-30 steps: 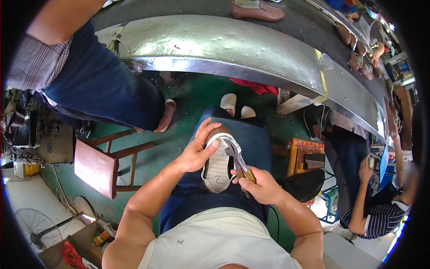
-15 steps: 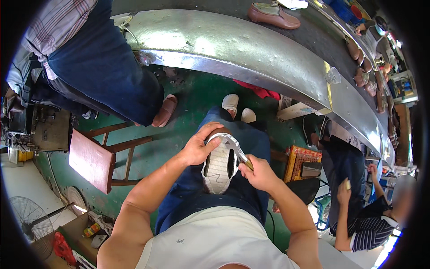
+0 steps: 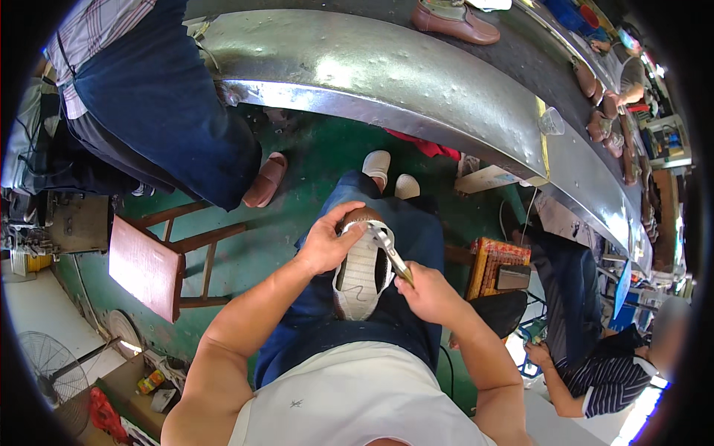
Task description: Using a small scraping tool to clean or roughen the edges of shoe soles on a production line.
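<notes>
A brown shoe upper lies sole side up over my lap, its pale, striped underside facing me. White edging folds in around the rim, and a dark curved line marks the near end. My left hand is closed on the far, brown end of this shoe, the thumb pressing on its edge. My right hand grips metal pincers by their brass-coloured handles. The head of the pincers touches or nearly touches the shoe's far right edge, close to my left thumb.
A metal-edged workbench runs across ahead, bearing a brown loafer and several more shoes at right. A wooden stool stands at left beside a standing person. A woven seat and a person in stripes are to the right.
The pincers have swung from the shoe's right side toward its far end, showing more of their length. The person at right has lowered a hand.
</notes>
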The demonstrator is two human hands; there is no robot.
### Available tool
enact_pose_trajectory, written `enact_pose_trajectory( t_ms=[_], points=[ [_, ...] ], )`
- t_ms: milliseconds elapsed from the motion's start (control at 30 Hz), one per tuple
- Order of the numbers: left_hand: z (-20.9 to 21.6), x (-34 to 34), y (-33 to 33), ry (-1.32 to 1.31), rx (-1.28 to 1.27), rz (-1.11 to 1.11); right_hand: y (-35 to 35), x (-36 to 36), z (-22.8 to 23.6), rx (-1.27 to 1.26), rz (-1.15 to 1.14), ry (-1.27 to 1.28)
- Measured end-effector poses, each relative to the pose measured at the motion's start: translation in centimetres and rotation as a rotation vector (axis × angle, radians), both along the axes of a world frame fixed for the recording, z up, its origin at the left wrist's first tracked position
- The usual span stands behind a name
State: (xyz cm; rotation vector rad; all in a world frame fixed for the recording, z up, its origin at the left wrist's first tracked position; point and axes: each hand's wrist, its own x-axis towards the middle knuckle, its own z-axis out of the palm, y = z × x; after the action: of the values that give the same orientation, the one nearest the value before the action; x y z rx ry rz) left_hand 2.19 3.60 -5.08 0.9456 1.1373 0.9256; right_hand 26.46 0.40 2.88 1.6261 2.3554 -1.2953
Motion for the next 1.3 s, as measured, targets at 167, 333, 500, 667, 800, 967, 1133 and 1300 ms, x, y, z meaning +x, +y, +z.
enact_pose_trajectory(
  t_ms=[167, 333, 500, 667, 800, 967, 1133, 1300],
  points=[
    [0.0, -0.4, 0.3, 0.084, 0.048, -0.016, -0.2, 0.4, 2.4, -0.304, -0.233, 0.356],
    [1.4, -0.7, 0.9, 0.093, -0.014, -0.086, 2.0, -3.0, -0.8, -0.006, -0.137, 0.015],
    [0.9, -1.4, 0.6, 0.05, -0.017, -0.115, 2.3, -3.3, 1.7, -0.026, -0.177, 0.265],
    [0.6, -1.6, 0.8, 0.066, -0.024, -0.133, 3.0, -3.0, 0.4, -0.042, -0.152, 0.038],
    [0.9, -1.6, 0.8, -0.033, -0.067, -0.135, 2.1, -3.7, 0.4, 0.054, -0.159, 0.1],
    [1.1, -1.2, -1.3, 0.383, 0.116, -0.033, 1.1, -1.5, -2.0, 0.05, -0.249, 0.263],
    [0.1, -0.3, -8.4, 0.464, -0.022, 0.002, -3.0, -1.1, -8.7, 0.017, -0.438, 0.228],
    [-1.1, 0.2, -8.9, 0.372, -0.028, 0.006, -6.3, -1.1, -10.3, -0.326, -0.613, 0.427]
  ],
)
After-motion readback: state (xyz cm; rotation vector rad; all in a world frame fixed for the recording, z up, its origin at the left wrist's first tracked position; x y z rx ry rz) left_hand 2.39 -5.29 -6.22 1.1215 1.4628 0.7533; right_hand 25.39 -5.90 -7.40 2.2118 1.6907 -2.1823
